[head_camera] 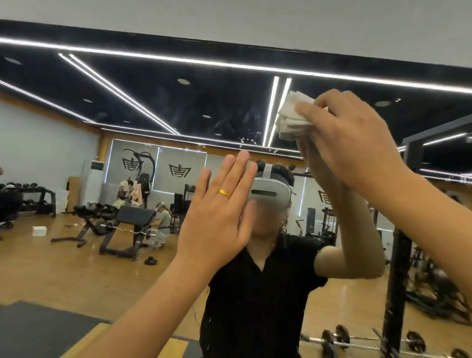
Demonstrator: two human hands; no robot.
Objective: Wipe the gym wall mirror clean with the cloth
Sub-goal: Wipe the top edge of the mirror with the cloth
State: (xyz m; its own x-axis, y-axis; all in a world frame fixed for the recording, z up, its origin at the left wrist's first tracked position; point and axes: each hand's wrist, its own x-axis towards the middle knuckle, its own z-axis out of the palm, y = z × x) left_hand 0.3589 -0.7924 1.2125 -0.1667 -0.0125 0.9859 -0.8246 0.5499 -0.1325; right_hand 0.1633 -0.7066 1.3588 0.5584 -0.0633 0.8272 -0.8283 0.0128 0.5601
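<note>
The gym wall mirror (156,96) fills most of the view, its top edge meeting a white wall above. My right hand (351,139) grips a crumpled white cloth (291,117) and presses it to the glass in the mirror's upper right part. My left hand (219,215), with a gold ring on one finger, lies flat on the glass near the centre with its fingers straight. The mirror reflects a person in a black top wearing a white headset, mostly behind my hands. Small specks and smears show on the glass near the cloth.
A black vertical bar (399,271) stands at the right, with streaks on it. In the reflection: a wooden floor, weight benches (123,225), barbells (386,349) at lower right, dumbbell racks and other people at the left.
</note>
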